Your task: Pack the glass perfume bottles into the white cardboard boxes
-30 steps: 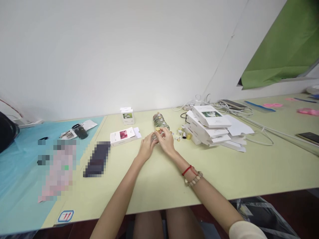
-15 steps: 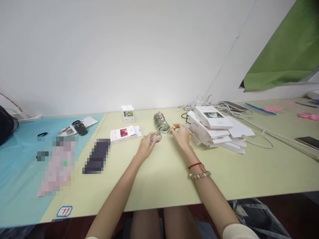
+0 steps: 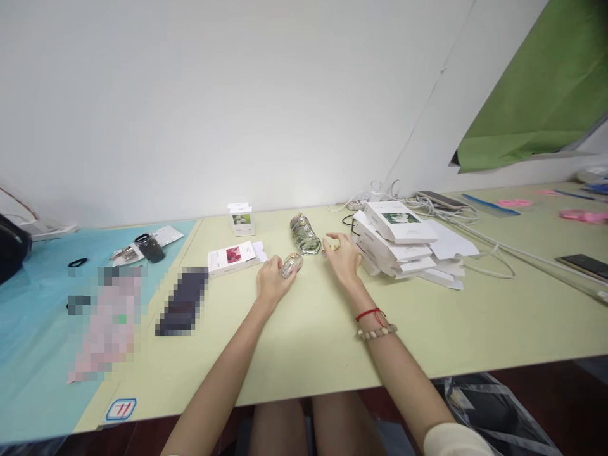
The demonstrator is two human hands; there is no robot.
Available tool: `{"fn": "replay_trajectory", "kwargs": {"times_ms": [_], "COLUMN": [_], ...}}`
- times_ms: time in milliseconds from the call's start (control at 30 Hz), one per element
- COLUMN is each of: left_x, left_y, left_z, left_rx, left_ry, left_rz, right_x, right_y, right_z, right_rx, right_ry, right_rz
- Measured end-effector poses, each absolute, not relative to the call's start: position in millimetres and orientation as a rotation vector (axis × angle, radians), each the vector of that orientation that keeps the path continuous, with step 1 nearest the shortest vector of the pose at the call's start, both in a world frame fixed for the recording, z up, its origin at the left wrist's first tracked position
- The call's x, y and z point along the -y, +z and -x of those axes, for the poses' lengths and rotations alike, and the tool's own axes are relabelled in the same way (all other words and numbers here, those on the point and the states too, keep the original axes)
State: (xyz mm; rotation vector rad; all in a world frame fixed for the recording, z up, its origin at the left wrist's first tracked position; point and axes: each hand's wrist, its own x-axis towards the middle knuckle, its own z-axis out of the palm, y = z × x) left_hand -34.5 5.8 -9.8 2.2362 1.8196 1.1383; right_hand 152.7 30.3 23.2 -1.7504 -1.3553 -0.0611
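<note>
My left hand is closed round a small clear glass bottle with a gold-coloured neck, which lies low over the table, tilted. A short way to its right, my right hand pinches a small gold-coloured piece, partly covered by the fingers; its exact kind is too small to tell. Just beyond both hands, several similar glass bottles with gold tops lie close together in a row. My right wrist carries a red cord and a beaded bracelet.
A pile of white boxes stands right of my right hand, with white cables behind it. To the left lie a flat white box and a dark blurred rectangle; a small upright box stands near the wall.
My left hand has drawn the bottle slightly left and nearer, away from the row. The fingers of my right hand have shifted around the gold-coloured piece. The camera view has turned slightly.
</note>
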Motion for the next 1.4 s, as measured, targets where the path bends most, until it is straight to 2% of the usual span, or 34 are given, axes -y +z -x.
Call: {"fn": "replay_trajectory", "kwargs": {"times_ms": [267, 367, 500, 600, 733, 900, 1033, 1267, 1400], "left_x": [5, 3, -6, -13, -17, -15, -13, -12, -12], "left_y": [-2, -4, -10, -15, -20, -17, -13, -16, -15], "left_z": [32, 31, 40, 49, 53, 48, 46, 47, 47], "left_rx": [-1.156, -1.313, -1.823, -2.024, -1.946, -1.803, -1.634, -1.484, -1.481], "left_ry": [0.953, 0.968, 1.086, 0.994, 0.819, 0.821, 0.922, 1.191, 1.223], "left_rz": [-2.676, -2.715, -2.458, -2.299, -2.304, -2.373, -2.418, -2.359, -2.421], "right_x": [-15, -19, -31, -38, -42, -34, -18, -11, -21], "right_y": [32, 27, 21, 15, 9, 13, 19, 7, 4], "right_z": [-118, -126, -140, -148, -152, -136, -108, -80, -90], "right_rx": [1.774, 1.841, 1.849, 1.829, 1.782, 1.612, 1.586, 1.782, 1.751], "right_ry": [0.206, 0.246, 0.146, 0.081, 0.154, 0.108, 0.096, 0.507, 0.533], "right_rz": [1.514, 1.447, 1.466, 1.535, 1.473, 1.424, 1.393, 1.137, 1.118]}}
